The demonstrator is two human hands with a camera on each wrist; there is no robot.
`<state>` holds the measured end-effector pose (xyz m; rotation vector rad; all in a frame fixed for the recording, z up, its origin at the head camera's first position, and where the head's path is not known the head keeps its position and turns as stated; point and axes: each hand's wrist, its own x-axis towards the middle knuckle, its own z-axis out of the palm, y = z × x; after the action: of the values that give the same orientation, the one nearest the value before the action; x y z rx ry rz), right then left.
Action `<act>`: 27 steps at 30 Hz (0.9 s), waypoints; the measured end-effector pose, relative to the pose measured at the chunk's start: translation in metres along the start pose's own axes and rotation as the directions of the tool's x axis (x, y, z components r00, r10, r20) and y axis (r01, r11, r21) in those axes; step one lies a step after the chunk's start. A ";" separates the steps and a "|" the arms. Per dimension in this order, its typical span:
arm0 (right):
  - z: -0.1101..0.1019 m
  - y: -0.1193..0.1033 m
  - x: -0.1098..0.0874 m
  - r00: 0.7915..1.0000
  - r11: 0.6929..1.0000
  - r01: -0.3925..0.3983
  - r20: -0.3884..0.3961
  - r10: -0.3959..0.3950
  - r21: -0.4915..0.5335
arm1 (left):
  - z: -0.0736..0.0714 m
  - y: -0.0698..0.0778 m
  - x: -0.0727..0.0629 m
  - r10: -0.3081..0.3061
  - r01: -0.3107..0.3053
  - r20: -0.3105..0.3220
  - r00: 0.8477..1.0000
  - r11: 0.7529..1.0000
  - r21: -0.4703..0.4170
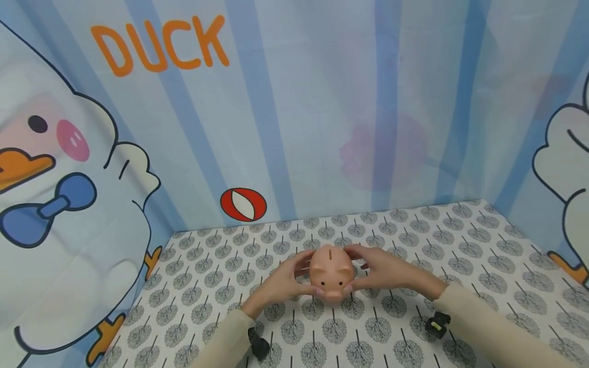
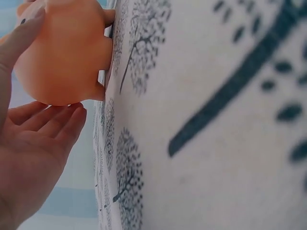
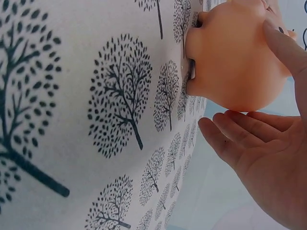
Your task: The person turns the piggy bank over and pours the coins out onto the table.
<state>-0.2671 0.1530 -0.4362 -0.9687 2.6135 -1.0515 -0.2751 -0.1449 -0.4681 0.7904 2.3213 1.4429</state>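
Note:
An orange-pink piggy bank (image 1: 330, 263) stands upright on the patterned cloth, its snout toward me and the coin slot on top. My left hand (image 1: 286, 278) holds its left side, the thumb beside the snout and the fingers reaching to the back. On the opposite side my right hand (image 1: 384, 268) grips it in the same way, thumb by the snout. Both wrist views show the piggy bank (image 2: 64, 55) from the side, with its stubby feet at the cloth and the fingertips (image 3: 230, 120) against its rear.
The table is covered by a white cloth (image 1: 198, 294) printed with grey trees. Behind it hangs a blue striped curtain (image 1: 317, 102) with a printed duck and a red ball. Small black devices (image 1: 437, 324) are strapped at both wrists.

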 end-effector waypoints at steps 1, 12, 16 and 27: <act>0.001 0.000 0.000 1.000 1.000 0.010 0.003 -0.010 0.010 | 0.000 0.000 0.000 0.004 -0.003 0.002 1.000 1.000 -0.010; 0.011 0.003 0.003 1.000 0.993 -0.021 -0.002 0.021 0.114 | 0.006 -0.003 0.001 0.024 -0.024 -0.022 0.999 1.000 -0.002; 0.011 0.004 0.004 1.000 0.994 -0.010 -0.012 0.012 0.104 | 0.005 -0.003 0.001 0.023 -0.023 -0.032 0.999 1.000 0.001; 0.005 0.002 0.002 0.999 0.986 0.042 -0.034 -0.037 0.164 | 0.003 0.005 -0.002 0.027 -0.033 -0.048 0.998 0.992 -0.120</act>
<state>-0.2682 0.1502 -0.4411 -0.9768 2.4925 -1.2790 -0.2709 -0.1421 -0.4648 0.7686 2.2398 1.6138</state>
